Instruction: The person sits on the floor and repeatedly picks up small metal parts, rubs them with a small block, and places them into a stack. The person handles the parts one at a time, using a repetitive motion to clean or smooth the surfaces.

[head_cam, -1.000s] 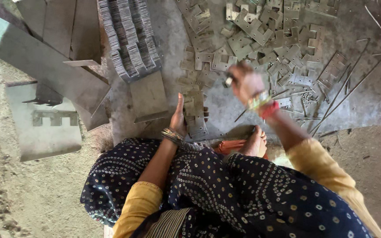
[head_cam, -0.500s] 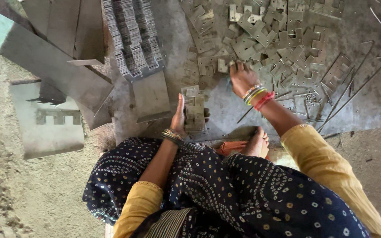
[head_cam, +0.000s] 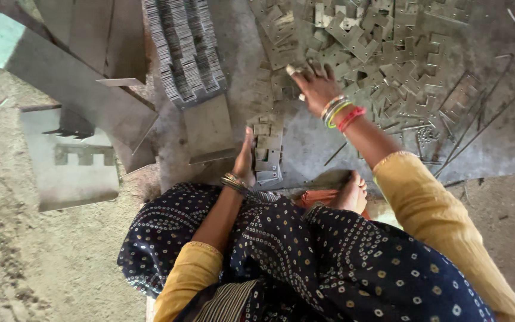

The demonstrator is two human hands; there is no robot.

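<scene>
Fingers [head_cam: 314, 70] of the right hand [head_cam: 317, 89] are spread and curled down onto the loose pile of stamped metal plates [head_cam: 388, 53]. They look to be closing on one or two pieces at the pile's near edge, but I cannot tell whether anything is actually gripped.

Left hand [head_cam: 245, 161] stands on edge, fingers straight and unclenched, pressed flat against the side of a short stack of plates [head_cam: 267, 152]. That stack sits just right of the left fingers and well below the right ones, all on the grey floor [head_cam: 311, 143].

Progress, judging by the layout:
- Short stack is squared up but only a few plates high.
- Long ranked rows of stacked plates [head_cam: 183, 50] lie up and left of the left fingers, next to a flat sheet [head_cam: 210, 128], so a good batch looks done.
- Loose pile beyond the right fingers is large and unsorted, so most of the work seems left.

Thin metal rods [head_cam: 466, 128] lie scattered to the right of the right fingers. A bare foot [head_cam: 353, 192] rests below the stack.
</scene>
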